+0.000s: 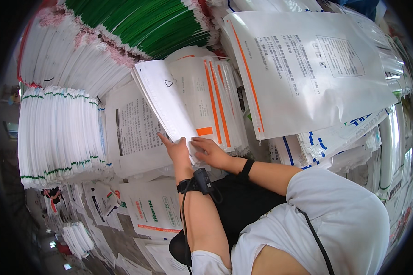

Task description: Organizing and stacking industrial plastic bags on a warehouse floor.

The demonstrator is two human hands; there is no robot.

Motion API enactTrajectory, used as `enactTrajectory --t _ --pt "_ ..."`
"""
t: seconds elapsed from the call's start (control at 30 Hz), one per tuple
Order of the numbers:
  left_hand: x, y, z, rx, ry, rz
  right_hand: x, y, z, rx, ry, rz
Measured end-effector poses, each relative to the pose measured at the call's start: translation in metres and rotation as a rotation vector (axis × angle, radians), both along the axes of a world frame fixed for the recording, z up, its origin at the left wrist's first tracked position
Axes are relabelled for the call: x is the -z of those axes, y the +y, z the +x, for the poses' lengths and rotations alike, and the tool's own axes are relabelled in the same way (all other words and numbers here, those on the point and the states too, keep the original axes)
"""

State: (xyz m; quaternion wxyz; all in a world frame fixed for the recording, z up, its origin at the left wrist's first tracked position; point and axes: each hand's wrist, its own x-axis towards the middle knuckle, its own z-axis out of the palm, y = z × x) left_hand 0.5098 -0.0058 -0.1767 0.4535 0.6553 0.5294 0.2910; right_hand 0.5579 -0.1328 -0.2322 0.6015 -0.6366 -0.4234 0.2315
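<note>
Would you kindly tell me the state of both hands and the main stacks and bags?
White bag: folded over
Left hand: on it, finger and thumb spread
Right hand: at it, grip unclear
Orange-striped bags: stacked
Large printed bag: flat, slightly wrinkled
Green stack: tightly packed

My left hand [175,150] and right hand [213,155] partly hide the lower end of the folded white plastic sack [163,96] — whether I pinch or only press, I can't tell. The upper edge cuts off the bright-green sack stack [142,25]; the small black-and-red object [54,197] is too small to identify.
</note>
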Motion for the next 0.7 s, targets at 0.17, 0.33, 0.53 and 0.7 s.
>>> enactTrajectory --t 0.17,0.33,0.53,0.7 --pt "-0.030 0.030 -0.020 0.121 0.035 -0.068 0.009 -0.005 -0.017 -0.023 0.351 -0.191" --pt "-0.087 0.086 -0.050 0.151 0.388 0.273 0.032 -0.014 -0.009 -0.039 0.336 -0.252" --pt "-0.143 0.124 -0.076 0.082 0.352 0.238 0.027 -0.012 0.014 -0.073 0.423 -0.371" --pt "-0.167 0.183 -0.103 0.055 0.635 0.370 0.033 0.005 0.022 -0.128 0.596 -0.359"
